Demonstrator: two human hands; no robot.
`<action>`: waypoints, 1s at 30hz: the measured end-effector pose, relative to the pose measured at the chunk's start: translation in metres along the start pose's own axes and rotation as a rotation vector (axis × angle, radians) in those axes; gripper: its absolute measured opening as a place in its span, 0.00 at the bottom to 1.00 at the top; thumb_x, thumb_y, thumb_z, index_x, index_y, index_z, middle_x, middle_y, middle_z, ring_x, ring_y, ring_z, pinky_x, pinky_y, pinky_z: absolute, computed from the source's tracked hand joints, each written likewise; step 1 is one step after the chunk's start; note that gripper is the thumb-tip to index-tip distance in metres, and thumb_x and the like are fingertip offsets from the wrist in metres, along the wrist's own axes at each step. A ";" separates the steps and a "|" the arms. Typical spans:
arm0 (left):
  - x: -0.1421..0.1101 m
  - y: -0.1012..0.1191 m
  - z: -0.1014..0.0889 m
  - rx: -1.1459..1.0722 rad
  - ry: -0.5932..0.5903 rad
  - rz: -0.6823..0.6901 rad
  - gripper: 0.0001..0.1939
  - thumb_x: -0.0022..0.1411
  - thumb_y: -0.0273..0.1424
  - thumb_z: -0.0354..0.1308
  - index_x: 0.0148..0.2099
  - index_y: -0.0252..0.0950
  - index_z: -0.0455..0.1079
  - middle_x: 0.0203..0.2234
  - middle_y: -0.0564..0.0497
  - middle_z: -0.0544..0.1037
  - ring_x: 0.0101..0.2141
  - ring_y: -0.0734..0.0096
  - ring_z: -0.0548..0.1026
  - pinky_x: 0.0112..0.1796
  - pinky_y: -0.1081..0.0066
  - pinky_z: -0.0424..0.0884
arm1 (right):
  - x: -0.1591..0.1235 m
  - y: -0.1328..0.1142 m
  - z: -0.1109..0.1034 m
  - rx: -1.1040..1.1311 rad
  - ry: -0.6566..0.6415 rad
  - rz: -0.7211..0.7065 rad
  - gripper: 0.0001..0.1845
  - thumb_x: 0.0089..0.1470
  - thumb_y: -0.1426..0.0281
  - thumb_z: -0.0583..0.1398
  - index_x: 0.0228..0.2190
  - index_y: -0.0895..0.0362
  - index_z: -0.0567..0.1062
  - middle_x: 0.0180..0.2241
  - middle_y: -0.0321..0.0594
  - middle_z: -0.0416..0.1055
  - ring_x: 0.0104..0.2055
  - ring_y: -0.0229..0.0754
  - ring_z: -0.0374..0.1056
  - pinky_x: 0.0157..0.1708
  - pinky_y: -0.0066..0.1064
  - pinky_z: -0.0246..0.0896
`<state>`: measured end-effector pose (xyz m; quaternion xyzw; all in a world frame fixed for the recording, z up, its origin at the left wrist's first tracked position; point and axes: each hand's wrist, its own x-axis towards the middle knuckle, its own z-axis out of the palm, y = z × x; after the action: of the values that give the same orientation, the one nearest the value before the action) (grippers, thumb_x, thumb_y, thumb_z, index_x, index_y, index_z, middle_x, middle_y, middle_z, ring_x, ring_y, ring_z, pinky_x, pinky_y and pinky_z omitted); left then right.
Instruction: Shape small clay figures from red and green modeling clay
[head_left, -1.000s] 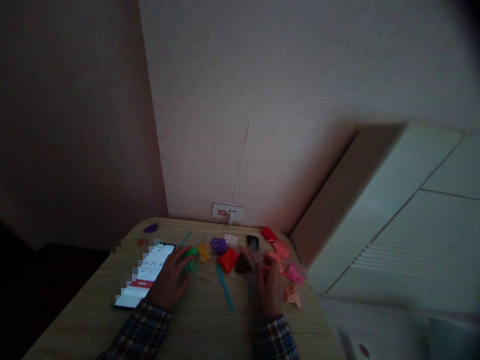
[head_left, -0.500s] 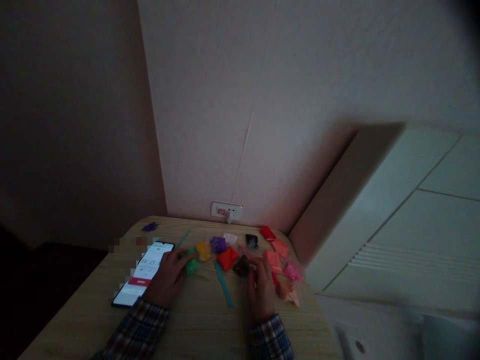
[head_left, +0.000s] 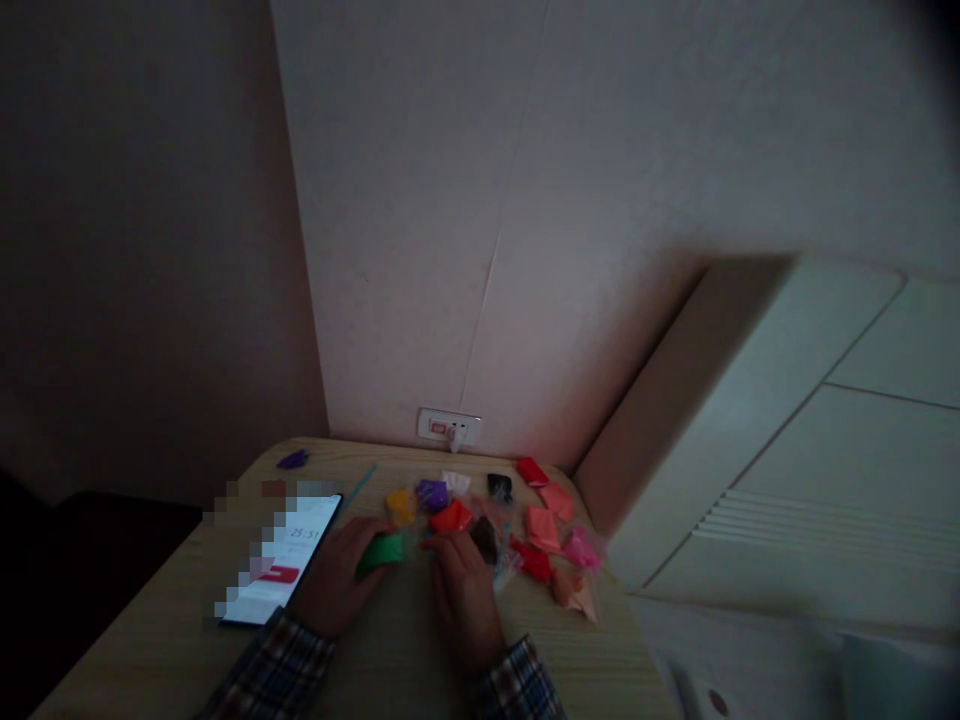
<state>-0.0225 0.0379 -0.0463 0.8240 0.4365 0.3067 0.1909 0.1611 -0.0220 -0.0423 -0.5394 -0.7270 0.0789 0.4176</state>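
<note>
A green packet (head_left: 381, 552), which looks like soft modelling clay in clear wrap, is between the thumb and fingers of my left hand (head_left: 337, 575), closed on it. Just to the right, my right hand (head_left: 463, 590) has its fingers bent together, the tips close to the packet's clear edge; what they pinch is hidden. Behind the hands lie a yellow packet (head_left: 400, 506), a purple packet (head_left: 432, 495), an orange-red packet (head_left: 450, 517) and a white one (head_left: 456, 483). A dark brown packet (head_left: 484, 540) rests beside my right fingers.
A lit phone (head_left: 289, 560), partly pixelated, lies left of my left hand. Red, coral, pink and peach packets (head_left: 574, 592) spread at the right, with a black packet (head_left: 499, 487) behind. A thin teal stick (head_left: 361, 485) and small purple piece (head_left: 292, 459) lie farther back. A wall socket (head_left: 448, 427) holds a plug.
My right hand has moved left from the brown packet towards the green one. My left hand has closed around the green packet and tilted it. The teal strip in the middle is now mostly hidden.
</note>
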 end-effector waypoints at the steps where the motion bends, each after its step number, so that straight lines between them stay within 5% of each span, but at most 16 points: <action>1: 0.000 0.003 -0.001 -0.042 -0.011 -0.010 0.16 0.52 0.27 0.54 0.45 0.37 0.67 0.41 0.45 0.75 0.44 0.57 0.72 0.47 0.58 0.67 | 0.001 -0.001 0.001 0.011 -0.010 0.006 0.15 0.55 0.79 0.49 0.39 0.56 0.71 0.37 0.45 0.71 0.41 0.44 0.67 0.40 0.36 0.65; 14: 0.004 0.035 -0.009 -0.237 -0.060 -0.153 0.13 0.44 0.24 0.55 0.36 0.36 0.68 0.35 0.47 0.76 0.40 0.57 0.74 0.43 0.60 0.69 | -0.003 -0.002 0.008 0.125 0.094 0.081 0.08 0.56 0.74 0.51 0.37 0.56 0.69 0.34 0.44 0.71 0.36 0.43 0.70 0.35 0.33 0.66; 30: 0.000 0.036 0.003 -0.372 -0.014 -0.144 0.13 0.44 0.20 0.52 0.35 0.36 0.65 0.34 0.49 0.73 0.38 0.63 0.71 0.41 0.66 0.67 | -0.005 -0.006 0.003 0.339 0.141 0.225 0.08 0.51 0.76 0.54 0.35 0.57 0.68 0.31 0.40 0.72 0.32 0.39 0.70 0.32 0.28 0.66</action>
<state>0.0006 0.0183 -0.0275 0.7432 0.4289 0.3618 0.3644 0.1551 -0.0279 -0.0434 -0.5432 -0.6075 0.2083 0.5408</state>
